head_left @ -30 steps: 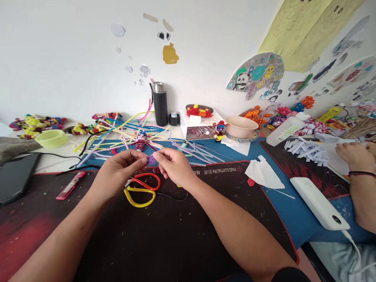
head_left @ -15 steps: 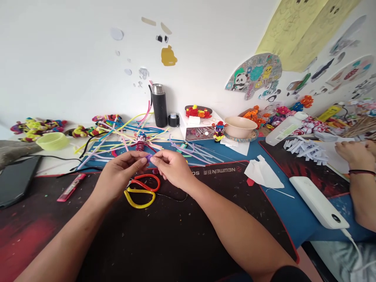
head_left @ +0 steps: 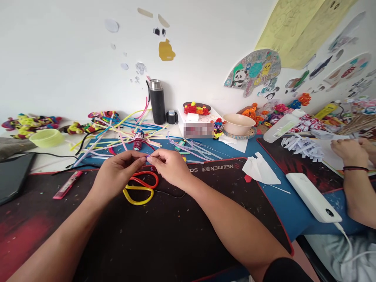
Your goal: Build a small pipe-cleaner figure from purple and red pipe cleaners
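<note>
My left hand [head_left: 117, 172] and my right hand [head_left: 169, 166] meet fingertip to fingertip above the black desk mat [head_left: 164, 235]. Both pinch a small purple fuzzy piece [head_left: 147, 157], mostly hidden between the fingers. Under the hands lie scissors [head_left: 141, 188] with red and yellow handles. Behind them spreads a pile of coloured pipe cleaners [head_left: 123, 135] with a small pipe-cleaner doll [head_left: 138, 140] on it.
A black flask [head_left: 156, 101], a beige bowl [head_left: 238, 124], a white power bank [head_left: 313, 197], folded white paper [head_left: 260, 168], a pink tube [head_left: 67, 185] and a dark tablet [head_left: 13, 176] lie around. Another person's hands [head_left: 349, 150] handle paper at the right.
My fingertips have closed tighter on the purple piece, so less of it shows. The view has tipped slightly; the hands stay in place.
</note>
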### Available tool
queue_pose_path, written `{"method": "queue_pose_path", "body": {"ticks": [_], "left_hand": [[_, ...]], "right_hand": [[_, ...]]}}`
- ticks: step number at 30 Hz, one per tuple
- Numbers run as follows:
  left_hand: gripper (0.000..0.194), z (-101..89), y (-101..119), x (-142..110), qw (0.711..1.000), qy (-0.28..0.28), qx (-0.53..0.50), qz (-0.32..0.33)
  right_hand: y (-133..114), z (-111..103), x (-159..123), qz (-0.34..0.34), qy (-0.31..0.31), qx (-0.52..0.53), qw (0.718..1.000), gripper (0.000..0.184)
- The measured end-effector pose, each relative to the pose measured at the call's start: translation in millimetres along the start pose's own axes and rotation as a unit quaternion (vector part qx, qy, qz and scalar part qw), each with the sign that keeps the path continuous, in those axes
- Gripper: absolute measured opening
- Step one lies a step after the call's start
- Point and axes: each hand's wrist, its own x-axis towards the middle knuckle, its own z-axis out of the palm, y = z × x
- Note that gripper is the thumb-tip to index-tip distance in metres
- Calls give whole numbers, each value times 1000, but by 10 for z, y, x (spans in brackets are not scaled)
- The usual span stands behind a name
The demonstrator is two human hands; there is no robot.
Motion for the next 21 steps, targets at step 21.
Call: {"method": "queue_pose_path", "body": {"ticks": [21], "left_hand": [[51, -120, 22, 4, 998, -34, -49, -21]], "right_hand": [[-7, -13, 6, 6, -1, 44, 999, 32]]}}
